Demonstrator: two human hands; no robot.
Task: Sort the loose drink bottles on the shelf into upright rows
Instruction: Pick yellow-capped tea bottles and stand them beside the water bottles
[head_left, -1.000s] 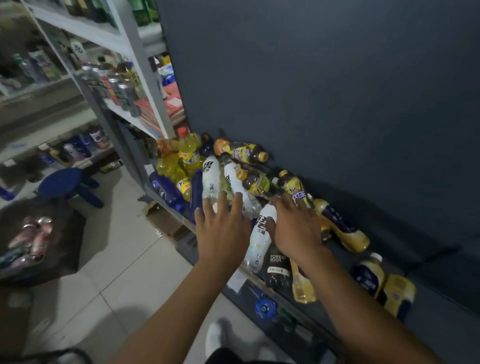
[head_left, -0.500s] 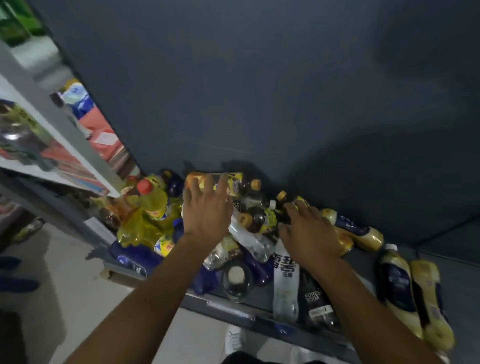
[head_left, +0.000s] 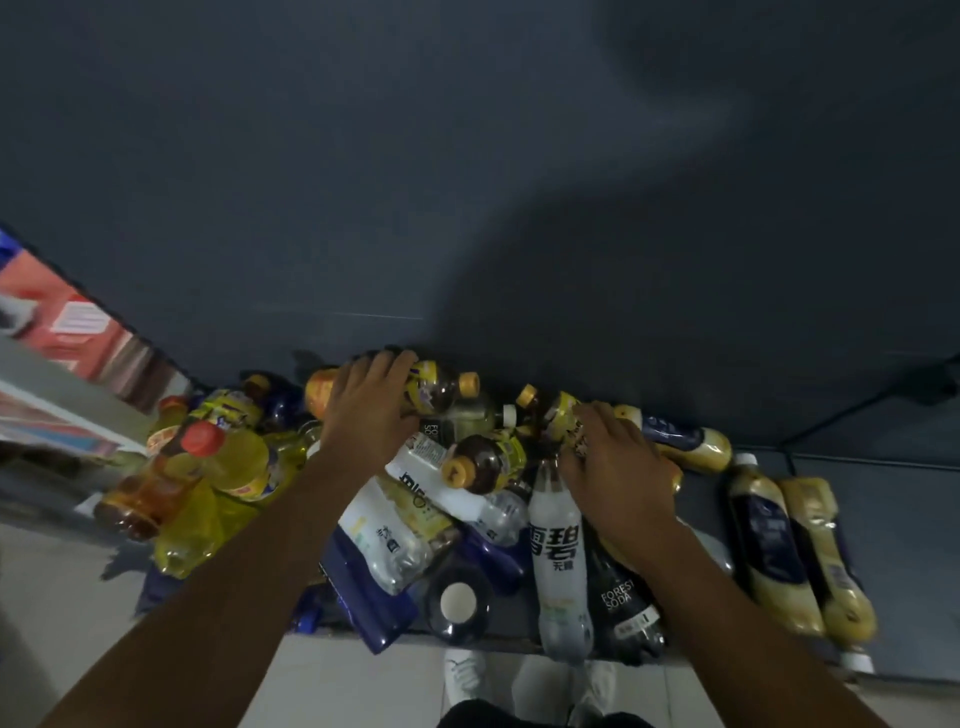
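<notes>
We read the Chinese brand 雪碧, with 无糖 in smaller characters beneath it, in black on the white bottle (head_left: 560, 551) lying near the front. Just beside it, on the dark bottle (head_left: 623, 603), we read FOREST SODA in pale capitals. Further back the letters FO over SO show on a second dark label (head_left: 430, 429); the other labels are too blurred for us to read.

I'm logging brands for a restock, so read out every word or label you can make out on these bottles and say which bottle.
"FOREST SODA": dark bottle at the shelf's front edge.
"雪碧": white bottle beside it; the smaller characters underneath are unclear.
"FO" over "SO", cut off: half-hidden bottle further back.
Too blurred to read: yellow-label bottles, navy-label bottles, the tipped white bottle.
</notes>
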